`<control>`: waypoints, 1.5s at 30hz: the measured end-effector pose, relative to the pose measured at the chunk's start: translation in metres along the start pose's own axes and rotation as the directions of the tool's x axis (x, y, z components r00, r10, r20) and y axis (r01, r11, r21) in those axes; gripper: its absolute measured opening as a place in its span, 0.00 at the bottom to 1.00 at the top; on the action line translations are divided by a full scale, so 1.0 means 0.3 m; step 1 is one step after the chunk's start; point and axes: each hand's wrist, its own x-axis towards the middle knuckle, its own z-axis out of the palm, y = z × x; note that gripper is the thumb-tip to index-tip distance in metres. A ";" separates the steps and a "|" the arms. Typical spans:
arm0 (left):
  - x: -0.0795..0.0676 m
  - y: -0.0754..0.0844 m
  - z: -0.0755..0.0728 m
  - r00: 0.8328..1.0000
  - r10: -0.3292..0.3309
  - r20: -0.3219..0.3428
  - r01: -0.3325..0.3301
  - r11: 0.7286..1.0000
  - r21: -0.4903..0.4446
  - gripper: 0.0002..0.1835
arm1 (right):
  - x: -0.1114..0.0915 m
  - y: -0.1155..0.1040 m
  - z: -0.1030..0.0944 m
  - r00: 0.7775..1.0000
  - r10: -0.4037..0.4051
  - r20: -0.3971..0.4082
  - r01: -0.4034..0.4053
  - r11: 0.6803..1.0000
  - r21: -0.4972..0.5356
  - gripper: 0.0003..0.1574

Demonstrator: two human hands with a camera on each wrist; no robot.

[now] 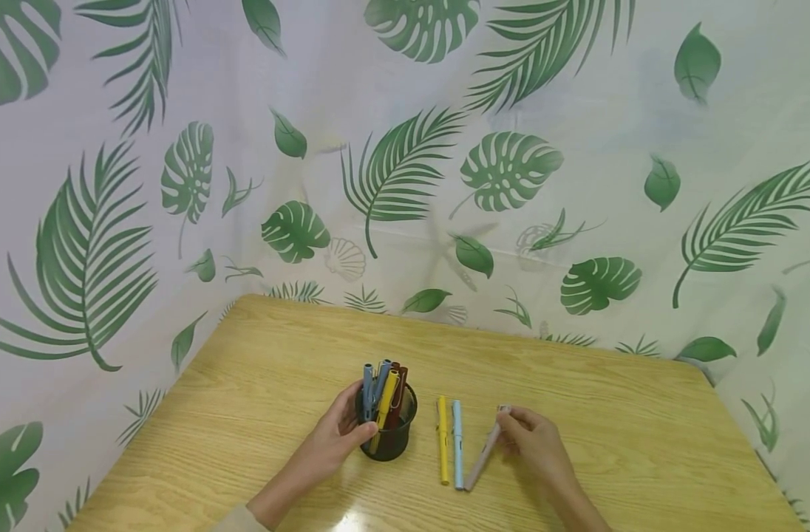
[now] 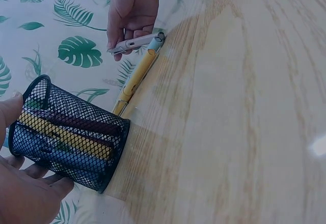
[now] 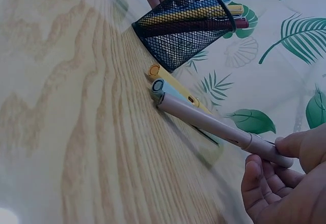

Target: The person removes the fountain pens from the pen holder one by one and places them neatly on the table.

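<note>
"Please, how does the held pen look?"

"The grey pen (image 1: 482,456) is slim and pale, capped. It slants at the right of the black mesh cup (image 1: 393,445), its lower end just beside the light blue pen (image 1: 458,451). The loose yellow pen (image 1: 443,447) lies between this one and the cup."

"And the fingers?"

"Right of the cup, the right hand (image 1: 536,443) pinches the grey pen's cap, thumb close to fingers. The left hand (image 1: 333,437), at the cup's left side, is opened only to the cup's width and grips it."

"What is difficult to see?"

"Whether the grey pen touches the table (image 1: 212,414), I cannot tell. Some left fingers hide behind the cup. Inside it, the blue, yellow and dark red pens (image 1: 386,399) show their lower parts only dimly through mesh."
</note>
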 end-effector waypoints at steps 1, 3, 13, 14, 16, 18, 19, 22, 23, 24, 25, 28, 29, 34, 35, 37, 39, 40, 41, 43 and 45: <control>0.000 0.000 0.000 1.000 0.001 -0.002 -0.001 1.000 0.002 0.40 | 0.003 0.002 0.004 1.000 0.001 -0.003 -0.001 1.000 -0.006 0.28; 0.000 -0.001 -0.001 1.000 0.000 -0.002 0.000 1.000 0.004 0.41 | 0.010 0.006 0.010 1.000 0.002 -0.004 -0.002 1.000 -0.007 0.28; 0.002 -0.007 -0.003 1.000 0.004 0.006 -0.004 1.000 0.000 0.41 | 0.032 0.011 0.047 1.000 0.009 -0.020 -0.009 0.999 0.037 0.27; 0.002 -0.007 -0.003 1.000 0.006 0.007 -0.006 1.000 0.002 0.41 | 0.034 0.011 0.050 1.000 0.007 -0.023 -0.007 0.999 0.032 0.26; 0.002 -0.008 -0.004 1.000 0.007 0.008 -0.007 1.000 0.007 0.41 | 0.037 0.010 0.054 1.000 0.004 -0.022 -0.003 1.000 0.024 0.26; 0.002 -0.007 -0.004 1.000 0.007 0.006 -0.007 1.000 0.009 0.41 | 0.043 0.010 0.058 1.000 -0.004 -0.020 0.004 1.000 0.016 0.26; 0.002 -0.007 -0.004 1.000 0.007 0.005 -0.007 1.000 0.010 0.41 | 0.045 0.009 0.060 1.000 -0.008 -0.019 0.008 1.000 0.013 0.27; 0.002 -0.005 -0.003 1.000 0.006 0.000 -0.006 1.000 0.011 0.41 | 0.052 0.004 0.066 1.000 -0.021 -0.014 0.021 1.000 0.005 0.27; 0.002 -0.005 -0.003 1.000 0.005 -0.001 -0.005 1.000 0.010 0.41 | 0.053 0.003 0.069 1.000 -0.025 -0.014 0.025 1.000 -0.001 0.27; 0.002 -0.005 -0.003 1.000 0.006 -0.001 -0.006 1.000 0.009 0.41 | 0.055 0.001 0.071 0.999 -0.030 -0.012 0.030 1.000 -0.006 0.27; 0.002 -0.005 -0.002 1.000 0.007 0.000 -0.007 1.000 0.008 0.41 | 0.055 -0.001 0.073 1.000 -0.029 -0.011 0.029 1.000 -0.012 0.27; 0.002 -0.006 -0.001 1.000 0.010 0.003 -0.010 1.000 -0.002 0.41 | 0.061 -0.001 0.080 0.999 -0.026 -0.021 0.025 0.999 -0.038 0.26; 0.002 -0.007 -0.001 1.000 0.012 0.003 -0.012 1.000 -0.003 0.41 | 0.063 -0.001 0.083 1.000 -0.022 -0.022 0.021 0.999 -0.046 0.26; 0.002 -0.008 0.000 1.000 0.017 0.002 -0.017 1.000 -0.005 0.41 | 0.071 0.005 0.088 0.999 -0.022 -0.027 0.020 0.997 -0.073 0.25; 0.003 -0.008 0.000 1.000 0.017 0.001 -0.017 1.000 -0.004 0.41 | 0.071 0.005 0.088 0.999 -0.026 -0.027 0.024 0.997 -0.075 0.25; 0.003 -0.007 0.001 1.000 0.016 0.003 -0.016 1.000 -0.005 0.41 | 0.073 0.007 0.088 0.999 -0.031 -0.025 0.028 0.996 -0.085 0.24; 0.003 -0.007 0.001 1.000 0.014 0.004 -0.014 1.000 -0.008 0.41 | 0.074 0.006 0.089 0.999 -0.030 -0.028 0.027 0.995 -0.095 0.24; 0.003 -0.007 0.001 1.000 0.013 0.005 -0.013 1.000 -0.009 0.41 | 0.074 0.005 0.090 0.999 -0.026 -0.032 0.023 0.995 -0.100 0.23; 0.003 -0.007 0.001 1.000 0.012 0.005 -0.012 1.000 -0.009 0.41 | 0.074 0.005 0.091 0.999 -0.022 -0.036 0.018 0.995 -0.102 0.23; 0.002 -0.007 0.001 1.000 0.010 0.005 -0.010 1.000 -0.011 0.41 | 0.074 0.004 0.093 0.999 -0.021 -0.039 0.017 0.994 -0.112 0.23; 0.001 -0.008 0.001 1.000 0.009 0.003 -0.009 1.000 -0.012 0.41 | 0.072 0.003 0.094 0.999 -0.030 -0.038 0.025 0.992 -0.121 0.22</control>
